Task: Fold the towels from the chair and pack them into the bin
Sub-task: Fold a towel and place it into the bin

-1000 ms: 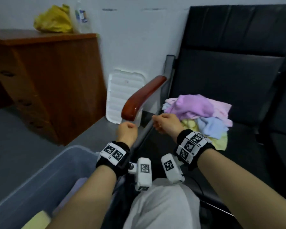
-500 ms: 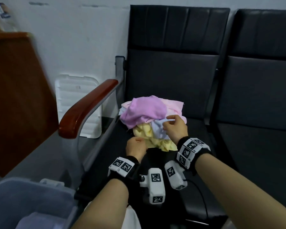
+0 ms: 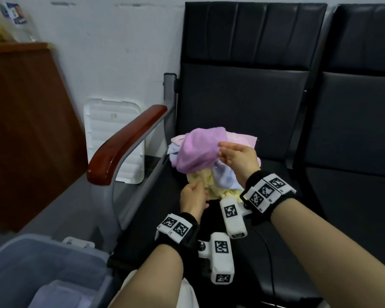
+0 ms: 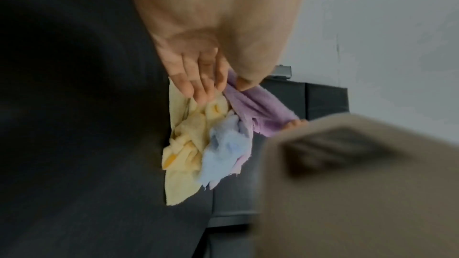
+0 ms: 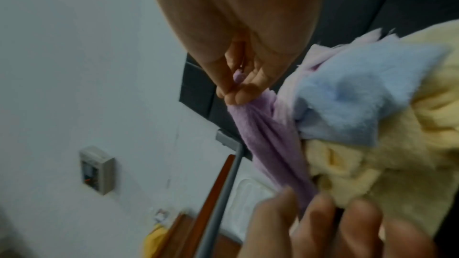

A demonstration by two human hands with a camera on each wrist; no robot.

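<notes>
A crumpled pile of towels lies on the black chair seat (image 3: pixel 276 196): a purple towel (image 3: pixel 200 147) on top, then a pink one (image 3: pixel 242 138), a blue one (image 3: pixel 225 176) and a yellow one (image 3: pixel 205 178). My right hand (image 3: pixel 221 150) pinches the purple towel's upper edge between thumb and fingers (image 5: pixel 231 95). My left hand (image 3: pixel 197 187) is at the pile's near side and pinches another part of the purple towel (image 4: pixel 250 105), its other fingers over the yellow towel (image 4: pixel 183 144). The grey bin (image 3: pixel 42 247) stands at the lower left with a pale folded towel (image 3: pixel 53 294) inside.
A wooden armrest (image 3: pixel 127 141) on a grey metal frame runs between the bin and the seat. A white plastic lid (image 3: pixel 113 138) leans on the wall behind it, next to a brown cabinet (image 3: pixel 27 130). A second black seat (image 3: pixel 353 163) adjoins on the right. A black cable (image 3: pixel 269 263) crosses the seat front.
The head view swung right, from the bin side to the chair. Both hands went from the armrest to the pile; the right hand rose and took the purple towel's edge.
</notes>
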